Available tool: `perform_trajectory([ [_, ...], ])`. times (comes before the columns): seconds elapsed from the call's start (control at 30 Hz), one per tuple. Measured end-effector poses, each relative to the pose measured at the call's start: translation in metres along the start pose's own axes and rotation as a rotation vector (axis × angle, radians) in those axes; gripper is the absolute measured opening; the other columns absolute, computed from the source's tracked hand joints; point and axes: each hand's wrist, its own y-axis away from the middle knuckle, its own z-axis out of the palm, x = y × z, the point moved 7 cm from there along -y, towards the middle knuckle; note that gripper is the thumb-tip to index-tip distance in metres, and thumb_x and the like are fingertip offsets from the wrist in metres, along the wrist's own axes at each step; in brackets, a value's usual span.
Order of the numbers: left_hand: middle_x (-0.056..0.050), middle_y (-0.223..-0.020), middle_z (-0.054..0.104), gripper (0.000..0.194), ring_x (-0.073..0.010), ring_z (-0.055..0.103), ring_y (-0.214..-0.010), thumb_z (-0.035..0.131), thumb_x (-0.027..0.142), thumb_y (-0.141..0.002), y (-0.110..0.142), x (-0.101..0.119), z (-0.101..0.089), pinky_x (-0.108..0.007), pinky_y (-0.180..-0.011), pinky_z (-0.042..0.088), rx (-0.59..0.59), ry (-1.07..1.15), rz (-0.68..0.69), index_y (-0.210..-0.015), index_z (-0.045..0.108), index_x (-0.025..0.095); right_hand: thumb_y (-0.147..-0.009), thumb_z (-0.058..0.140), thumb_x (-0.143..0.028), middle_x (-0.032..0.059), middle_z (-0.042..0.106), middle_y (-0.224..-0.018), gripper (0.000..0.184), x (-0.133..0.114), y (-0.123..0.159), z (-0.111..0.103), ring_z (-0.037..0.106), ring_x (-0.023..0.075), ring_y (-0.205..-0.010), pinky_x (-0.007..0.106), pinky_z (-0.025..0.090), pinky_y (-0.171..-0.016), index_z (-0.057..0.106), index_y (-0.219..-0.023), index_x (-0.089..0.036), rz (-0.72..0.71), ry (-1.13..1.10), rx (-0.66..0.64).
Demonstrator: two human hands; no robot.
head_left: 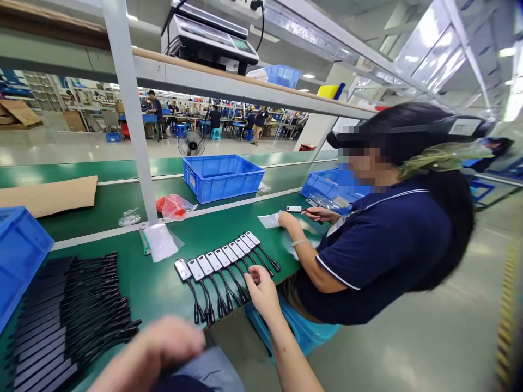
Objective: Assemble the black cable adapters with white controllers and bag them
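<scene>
A slanted row of small white-faced black devices (223,256) with short black cables lies on the green workbench (157,288). My right hand (261,288) is at the near right side of this row, beside the cable ends. Its fingers are curled in, and whatever they hold, if anything, is hidden. Low in the view, my left hand (175,340) is smeared by motion, so its fingers cannot be made out. It hovers near the bench's front edge, between the row and a large batch of black devices with cables (44,321) at left.
A co-worker (379,234) sits at right, holding another white-faced device (293,209) beside a clear bag (269,220). Blue bins (224,182) stand behind and at left. A white post (131,109) rises near plastic bags (161,241) and a green-handled cutter (144,241).
</scene>
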Motion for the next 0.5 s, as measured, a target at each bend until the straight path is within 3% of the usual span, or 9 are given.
perform_trajectory([
  [0.1, -0.002, -0.135, 0.042, 0.066, -0.0271, 0.028, -0.129, 0.049, 0.049, -0.076, -0.071, -0.012, 0.032, -0.044, -0.106, 0.027, -0.043, -0.017, -0.067, -0.135, 0.028, 0.031, -0.076, 0.052, -0.043, 0.0148, 0.049, -0.118, 0.054, 0.016, -0.029, -0.003, 0.044, 0.0273, -0.111, 0.041, 0.036, -0.091, 0.040, -0.120, -0.015, -0.030, 0.148, 0.031],
  [0.17, -0.003, -0.145, 0.023, 0.070, -0.0250, 0.020, -0.132, 0.046, 0.049, -0.078, -0.107, -0.032, 0.037, -0.043, -0.109, 0.016, 0.046, -0.095, -0.147, -0.138, 0.018, 0.027, -0.069, 0.058, -0.050, 0.0180, 0.036, -0.131, 0.079, 0.026, -0.052, -0.001, 0.032, 0.0303, -0.122, 0.044, 0.030, -0.097, 0.026, -0.132, -0.013, -0.048, 0.245, 0.027],
  [0.23, -0.006, -0.148, 0.014, 0.076, -0.0258, 0.018, -0.133, 0.044, 0.048, -0.079, -0.129, -0.055, 0.041, -0.043, -0.109, 0.015, 0.084, -0.100, -0.233, -0.140, 0.008, 0.022, -0.064, 0.061, -0.056, 0.0206, 0.029, -0.136, 0.096, 0.037, -0.075, 0.003, 0.026, 0.0325, -0.126, 0.045, 0.027, -0.099, 0.017, -0.136, -0.010, -0.043, 0.318, 0.010],
  [0.33, -0.007, -0.145, 0.023, 0.079, -0.0254, 0.027, -0.129, 0.042, 0.051, -0.079, -0.139, -0.079, 0.048, -0.039, -0.105, 0.027, 0.081, -0.011, -0.290, -0.140, 0.001, 0.023, -0.068, 0.056, -0.059, 0.0220, 0.032, -0.133, 0.095, 0.053, -0.102, 0.011, 0.029, 0.0335, -0.123, 0.043, 0.029, -0.096, 0.015, -0.137, -0.008, -0.024, 0.382, -0.005],
  [0.43, -0.009, -0.143, 0.029, 0.084, -0.0272, 0.034, -0.126, 0.047, 0.057, -0.075, -0.136, -0.089, 0.057, -0.038, -0.099, 0.037, 0.103, 0.075, -0.289, -0.140, 0.005, 0.024, -0.071, 0.052, -0.059, 0.0205, 0.042, -0.125, 0.089, 0.062, -0.116, 0.017, 0.037, 0.0334, -0.117, 0.041, 0.031, -0.093, 0.021, -0.135, -0.006, -0.019, 0.462, -0.004],
  [0.5, -0.011, -0.143, 0.029, 0.085, -0.0301, 0.034, -0.125, 0.052, 0.058, -0.072, -0.134, -0.093, 0.062, -0.041, -0.097, 0.039, 0.153, 0.164, -0.295, -0.139, 0.011, 0.026, -0.066, 0.058, -0.059, 0.0204, 0.046, -0.120, 0.095, 0.064, -0.120, 0.018, 0.040, 0.0333, -0.112, 0.041, 0.030, -0.093, 0.022, -0.134, -0.005, 0.011, 0.523, 0.012],
])
